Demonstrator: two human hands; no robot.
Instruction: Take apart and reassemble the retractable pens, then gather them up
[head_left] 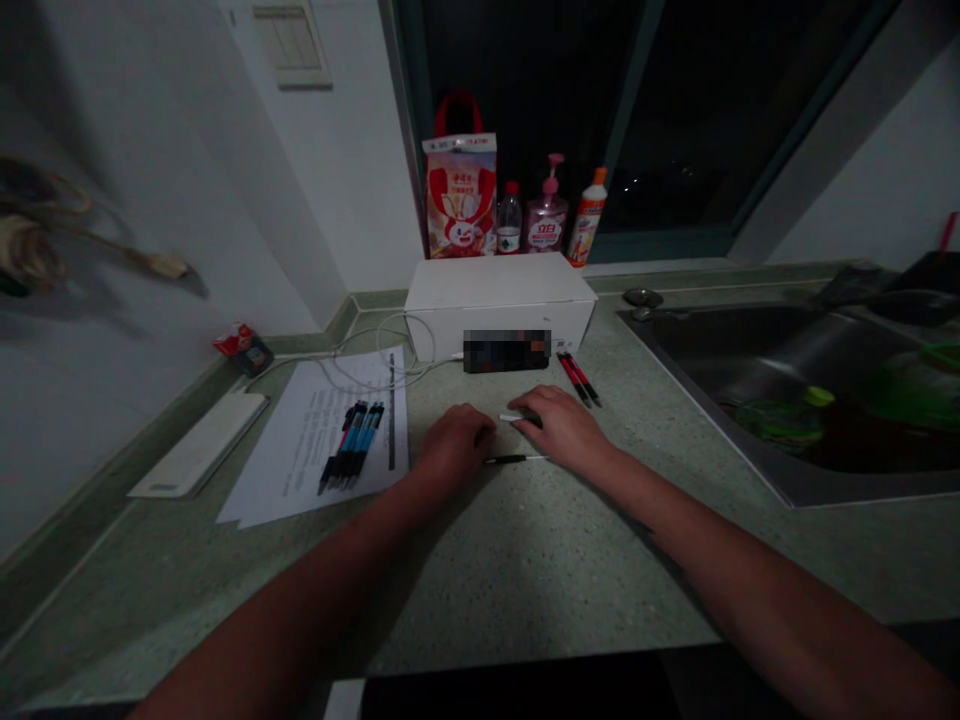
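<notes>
My right hand (564,428) is over the counter in front of the white box, its fingers closed on a short white rod-like piece (511,417) that points toward my other hand. My left hand (455,440) rests just left of it with curled fingers; whatever they may hold is hidden. Between and slightly below the hands lies a thin pen part with a black grip (508,459) and a pale end reaching under my right hand. Two red and black pens (579,380) lie beyond my right hand. Several blue and black pens (354,445) lie on printed paper sheets (300,430) at left.
A phone (507,352), its screen blurred, leans on the white box (499,285), with a white cable (352,380) running left. A long white flat block (199,445) lies beside the papers. The steel sink (750,440) is at right. Bottles (546,220) and a red bag (461,195) stand behind.
</notes>
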